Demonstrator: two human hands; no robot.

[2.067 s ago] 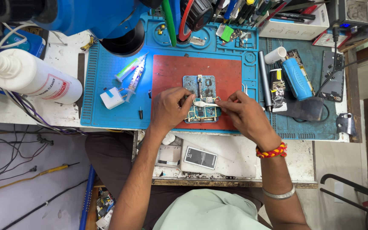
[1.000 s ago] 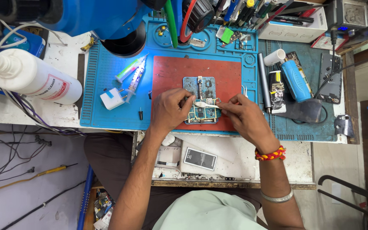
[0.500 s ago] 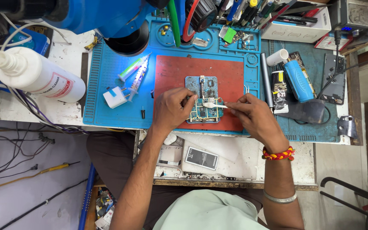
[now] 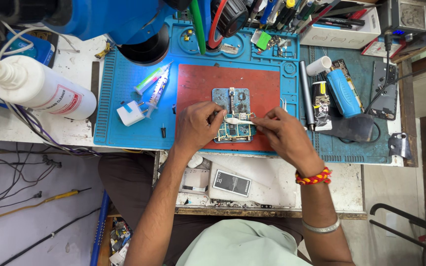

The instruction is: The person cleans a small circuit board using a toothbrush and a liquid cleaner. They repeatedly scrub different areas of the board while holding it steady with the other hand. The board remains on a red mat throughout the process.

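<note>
centre of frame: circuit board clamped in a small metal holder, lying on the red mat set into the blue work mat; left hand pressed on the board's left edge, fingers curled down onto it; right hand pinched narrow on a white brush, whose head lies across the board's upper middle; red and yellow thread band and metal bangle on the right wrist.

upper left: white plastic bottle lying on its side, contents not visible; blue microscope body above the mat; two syringes and a white plug adapter on the blue mat, just left of the red mat.

top centre: moulded trays of the blue mat, holding a green tab and small metal parts, too small to tell; white box at upper right, holding pens and hand tools.

right of centre: grey metal rod; white roll; blue cylindrical tool resting on an opened phone; dark phone back panel.

lower centre: flat dark battery and a small white box on the white bench edge.
</note>
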